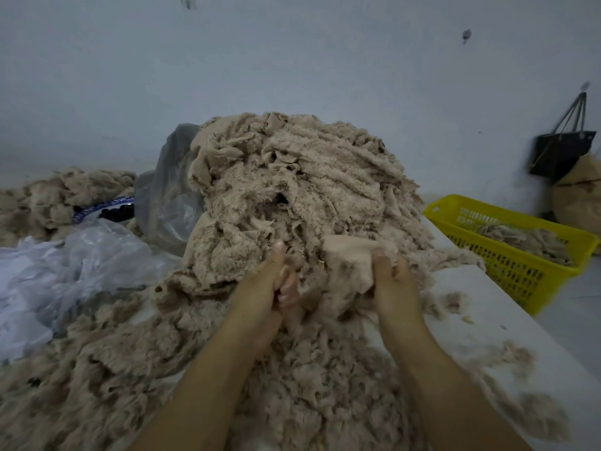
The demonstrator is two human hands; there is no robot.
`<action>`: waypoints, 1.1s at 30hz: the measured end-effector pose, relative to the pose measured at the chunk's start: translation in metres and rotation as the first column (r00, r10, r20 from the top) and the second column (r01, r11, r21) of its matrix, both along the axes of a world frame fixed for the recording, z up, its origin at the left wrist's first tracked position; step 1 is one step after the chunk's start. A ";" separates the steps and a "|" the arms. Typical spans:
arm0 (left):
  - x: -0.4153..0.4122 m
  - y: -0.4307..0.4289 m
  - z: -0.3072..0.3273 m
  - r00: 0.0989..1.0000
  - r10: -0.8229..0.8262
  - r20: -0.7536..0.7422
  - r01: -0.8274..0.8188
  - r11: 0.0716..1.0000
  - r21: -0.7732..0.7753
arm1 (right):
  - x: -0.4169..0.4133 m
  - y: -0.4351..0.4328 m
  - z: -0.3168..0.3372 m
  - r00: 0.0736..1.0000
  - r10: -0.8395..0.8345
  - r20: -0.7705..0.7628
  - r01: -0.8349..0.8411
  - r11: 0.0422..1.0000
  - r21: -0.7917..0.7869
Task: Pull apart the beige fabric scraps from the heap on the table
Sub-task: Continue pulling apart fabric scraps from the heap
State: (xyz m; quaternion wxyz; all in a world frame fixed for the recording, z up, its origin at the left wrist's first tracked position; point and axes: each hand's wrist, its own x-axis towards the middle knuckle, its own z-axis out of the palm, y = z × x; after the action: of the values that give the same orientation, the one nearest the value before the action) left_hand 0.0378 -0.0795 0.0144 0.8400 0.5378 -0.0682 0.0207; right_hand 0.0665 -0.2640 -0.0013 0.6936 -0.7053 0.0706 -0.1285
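Beige heap (292, 190) on table (487, 304) | left hand (270, 288) fingers pinch fluff (304, 271) | right hand (393, 284) fingers grip scrap (348, 262)

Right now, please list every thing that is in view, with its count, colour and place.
heap: one, beige, table centre.
held scrap: one, beige, before the heap.
small pile: one, beige, far left.
grey plastic bag: one, greyish, behind heap's left.
white plastic bag: one, whitish, left.
basket: one, yellow, right, scraps inside.
hanging bag: one, black, right wall.
sack: one, brown, below hanging bag.
table: one, white, under heap.
left grip: one, bare, holds scrap's left side.
right grip: one, bare, holds its right side.
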 end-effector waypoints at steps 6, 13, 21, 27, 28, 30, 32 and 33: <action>-0.001 0.006 -0.004 0.958 0.284 -0.028 -0.237 0.846 0.477 | 0.005 -0.016 0.004 1.000 0.020 0.012 -0.023 0.918 0.397; 0.006 0.022 -0.011 0.684 0.636 0.358 -0.676 0.368 0.638 | -0.003 -0.052 0.022 0.956 -0.285 0.074 0.091 0.524 0.847; 0.016 0.046 -0.029 0.650 0.717 0.252 -0.589 0.266 0.763 | -0.002 -0.012 0.006 1.000 0.010 -0.023 0.001 0.905 0.425; -0.006 0.008 -0.004 0.762 0.239 0.601 -0.641 0.404 0.652 | -0.012 0.005 0.005 0.957 0.288 -0.030 -0.266 0.917 0.298; -0.012 -0.005 -0.004 0.799 0.054 0.600 -0.557 0.446 0.701 | -0.016 0.009 0.006 0.927 0.371 -0.058 -0.340 0.895 0.288; -0.022 -0.029 -0.008 0.813 -0.225 0.537 -0.371 0.509 0.776 | -0.020 0.011 0.007 0.834 0.534 -0.136 -0.466 0.815 0.345; -0.025 -0.042 -0.010 0.840 -0.290 0.459 -0.228 0.580 0.782 | -0.021 0.008 0.010 0.784 0.596 -0.173 -0.472 0.754 0.456; -0.025 -0.043 -0.011 0.854 -0.289 0.433 -0.187 0.606 0.773 | -0.020 0.005 0.009 0.794 0.583 -0.169 -0.459 0.758 0.463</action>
State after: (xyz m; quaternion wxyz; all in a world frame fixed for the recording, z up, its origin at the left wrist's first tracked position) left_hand 0.0128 -0.1228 0.0038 0.4621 0.8243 -0.3093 0.1067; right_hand 0.0465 -0.2590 0.0081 0.8106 -0.5508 -0.0009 0.1989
